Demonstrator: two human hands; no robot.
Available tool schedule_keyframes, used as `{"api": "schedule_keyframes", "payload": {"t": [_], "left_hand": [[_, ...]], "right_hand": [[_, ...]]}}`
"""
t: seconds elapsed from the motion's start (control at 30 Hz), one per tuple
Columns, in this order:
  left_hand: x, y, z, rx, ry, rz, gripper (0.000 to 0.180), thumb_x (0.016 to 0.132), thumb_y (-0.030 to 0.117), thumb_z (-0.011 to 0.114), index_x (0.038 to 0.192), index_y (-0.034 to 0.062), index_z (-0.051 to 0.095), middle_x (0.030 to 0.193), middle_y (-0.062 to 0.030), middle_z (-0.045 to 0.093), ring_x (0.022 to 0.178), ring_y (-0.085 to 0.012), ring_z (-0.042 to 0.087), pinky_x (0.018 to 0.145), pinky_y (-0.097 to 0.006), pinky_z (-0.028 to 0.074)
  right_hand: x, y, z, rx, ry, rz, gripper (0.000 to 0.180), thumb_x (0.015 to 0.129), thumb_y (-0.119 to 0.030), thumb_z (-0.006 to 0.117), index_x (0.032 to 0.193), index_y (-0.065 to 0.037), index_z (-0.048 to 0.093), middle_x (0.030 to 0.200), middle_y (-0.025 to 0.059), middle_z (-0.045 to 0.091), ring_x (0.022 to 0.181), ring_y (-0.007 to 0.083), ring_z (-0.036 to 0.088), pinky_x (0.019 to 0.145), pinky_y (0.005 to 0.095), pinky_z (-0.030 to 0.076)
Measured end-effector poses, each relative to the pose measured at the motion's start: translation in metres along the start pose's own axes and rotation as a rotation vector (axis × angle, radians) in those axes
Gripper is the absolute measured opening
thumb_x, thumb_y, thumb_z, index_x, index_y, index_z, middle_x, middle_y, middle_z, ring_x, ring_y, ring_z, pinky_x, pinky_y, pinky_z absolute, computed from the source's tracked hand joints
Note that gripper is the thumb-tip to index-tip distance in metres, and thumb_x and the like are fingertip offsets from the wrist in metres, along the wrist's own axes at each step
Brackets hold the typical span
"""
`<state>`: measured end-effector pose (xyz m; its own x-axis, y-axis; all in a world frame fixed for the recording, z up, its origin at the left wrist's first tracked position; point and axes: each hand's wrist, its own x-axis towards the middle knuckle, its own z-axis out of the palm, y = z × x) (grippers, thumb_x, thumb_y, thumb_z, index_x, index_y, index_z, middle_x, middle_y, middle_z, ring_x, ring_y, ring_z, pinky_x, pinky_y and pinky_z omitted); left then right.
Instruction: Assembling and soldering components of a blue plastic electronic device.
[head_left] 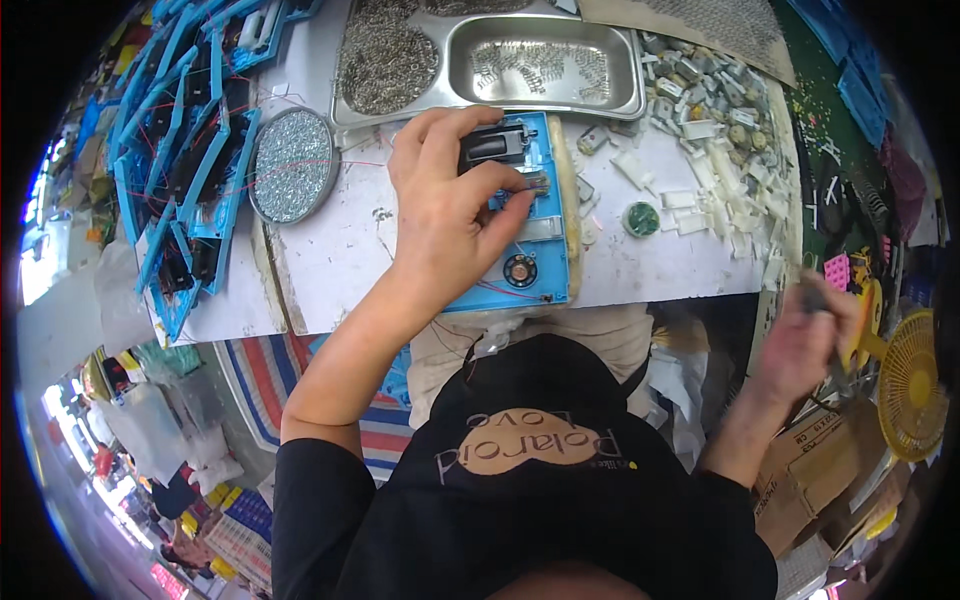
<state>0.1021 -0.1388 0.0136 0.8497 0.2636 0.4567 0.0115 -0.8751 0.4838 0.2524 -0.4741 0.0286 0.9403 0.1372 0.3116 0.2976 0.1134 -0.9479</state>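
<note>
Apparently left hand [445,205] pinched a small part [541,185] on the blue casing [548,262], likely steadying it; right hand [798,348] gripped a blurred dark object [812,296].

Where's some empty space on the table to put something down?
Two patches of the white tabletop look bare: between the round dish and left hand (mind the red wire), and the front strip right of the blue casing, below the small green disc. It's crowded far left with stacked blue casings and far right with white plastic pieces.
</note>
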Motion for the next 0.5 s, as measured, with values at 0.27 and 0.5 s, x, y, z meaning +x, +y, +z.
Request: {"api": "schedule_keyframes", "payload": {"t": [0.27,0.5], "left_hand": [[0.0,0.001,0.005,-0.011,-0.028,-0.019,0.013,0.07,0.008,0.081,0.081,0.0084,0.073,0.131,-0.0137,0.06,0.125,-0.0368,0.046,0.104,-0.046,0.037],[0.001,0.002,0.005,-0.008,-0.016,-0.018,0.015,0.069,0.008,0.081,0.08,0.0086,0.072,0.13,-0.0133,0.061,0.124,-0.037,0.047,0.103,-0.046,0.039]], "right_hand": [[-0.017,0.017,0.1,-0.038,-0.679,-0.165,0.028,0.081,-0.004,0.079,0.103,-0.001,0.062,0.074,0.0059,0.059,0.062,0.0135,0.049,0.057,0.0258,0.036],[-0.015,0.02,0.106,-0.116,-0.713,-0.263,0.028,0.079,-0.006,0.081,0.101,-0.001,0.064,0.07,0.0056,0.058,0.057,0.0145,0.05,0.052,0.026,0.036]]}}
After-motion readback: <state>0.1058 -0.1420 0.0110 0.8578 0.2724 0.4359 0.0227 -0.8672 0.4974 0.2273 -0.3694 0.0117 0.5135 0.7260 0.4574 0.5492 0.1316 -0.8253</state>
